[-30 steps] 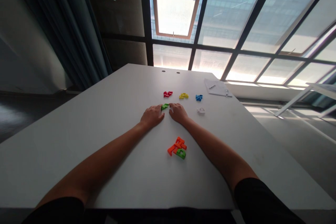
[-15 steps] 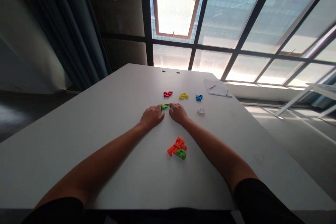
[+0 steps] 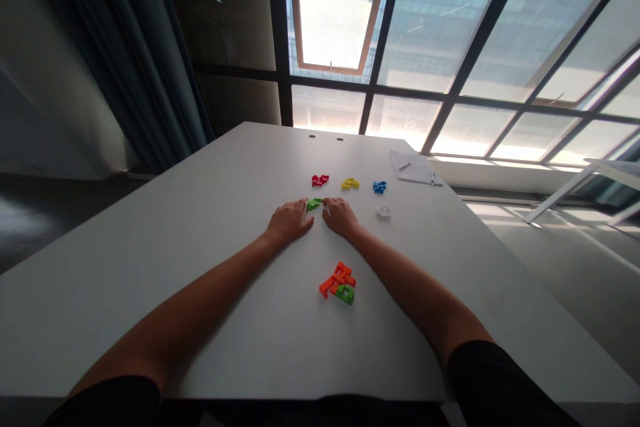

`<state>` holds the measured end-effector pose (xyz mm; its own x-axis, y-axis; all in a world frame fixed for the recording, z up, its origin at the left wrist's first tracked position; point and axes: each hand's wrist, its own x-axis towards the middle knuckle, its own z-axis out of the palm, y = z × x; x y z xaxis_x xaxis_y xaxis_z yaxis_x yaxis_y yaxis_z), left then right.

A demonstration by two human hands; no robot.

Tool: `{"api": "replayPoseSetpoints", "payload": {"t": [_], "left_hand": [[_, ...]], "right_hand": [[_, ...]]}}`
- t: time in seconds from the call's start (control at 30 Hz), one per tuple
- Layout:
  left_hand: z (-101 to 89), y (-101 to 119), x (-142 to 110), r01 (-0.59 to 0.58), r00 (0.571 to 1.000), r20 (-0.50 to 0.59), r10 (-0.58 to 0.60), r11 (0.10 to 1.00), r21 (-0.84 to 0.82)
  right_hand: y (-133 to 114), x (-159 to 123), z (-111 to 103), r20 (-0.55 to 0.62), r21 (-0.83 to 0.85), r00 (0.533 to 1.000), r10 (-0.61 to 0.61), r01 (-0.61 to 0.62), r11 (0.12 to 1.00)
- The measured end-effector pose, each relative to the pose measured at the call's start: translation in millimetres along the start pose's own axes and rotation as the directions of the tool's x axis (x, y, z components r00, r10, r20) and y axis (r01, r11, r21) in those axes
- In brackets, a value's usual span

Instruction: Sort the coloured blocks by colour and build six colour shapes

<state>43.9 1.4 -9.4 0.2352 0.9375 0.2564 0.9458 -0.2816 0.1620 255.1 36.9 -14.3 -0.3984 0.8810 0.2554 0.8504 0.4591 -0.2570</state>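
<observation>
Hands flat, gripping nothing: left hand (image 3: 289,223) and right hand (image 3: 341,216) lie open either side of one green piece (image 3: 314,203) on the white table (image 3: 125,280), with one red piece (image 3: 320,180), one yellow (image 3: 350,183), one blue (image 3: 379,187), one white (image 3: 383,212) far off, one orange-and-green heap (image 3: 338,283) near.

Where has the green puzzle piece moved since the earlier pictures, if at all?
No, the green puzzle piece keeps its place below the table's round hole.

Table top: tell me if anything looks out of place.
The orange plastic puzzle pieces and a green piece lie overlapped in a jumble on the white table. That stands out because the red, yellow and blue pieces each sit separately in a row further back.
</observation>
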Motion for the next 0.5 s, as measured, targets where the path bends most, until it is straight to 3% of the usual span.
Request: {"api": "replayPoseSetpoints", "payload": {"t": [0.13,0.27,0.4,0.5], "left_hand": [[-4.5,-15,-2,-0.047,0.999,0.019,0.047,0.999,0.005],[-1.9,-24,-5,-0.019,1.0,0.014,0.018,0.999,0.042],[1.5,-23,-5,-0.007,0.998,0.055,0.004,0.999,0.044],[1.5,-21,-5,-0.004,0.998,0.063,0.002,0.999,0.039]], "right_hand": [[1,-11,-5,0.016,0.004,1.0,-0.026,0.026,1.0],[14,-41,-12,0.003,0.046,0.996,-0.09,0.089,0.995],[34,-85,-20,-0.091,0.232,0.975,-0.203,0.219,0.948],[41,-119,-32,-0.195,0.428,0.934,-0.298,0.354,0.831]]}}
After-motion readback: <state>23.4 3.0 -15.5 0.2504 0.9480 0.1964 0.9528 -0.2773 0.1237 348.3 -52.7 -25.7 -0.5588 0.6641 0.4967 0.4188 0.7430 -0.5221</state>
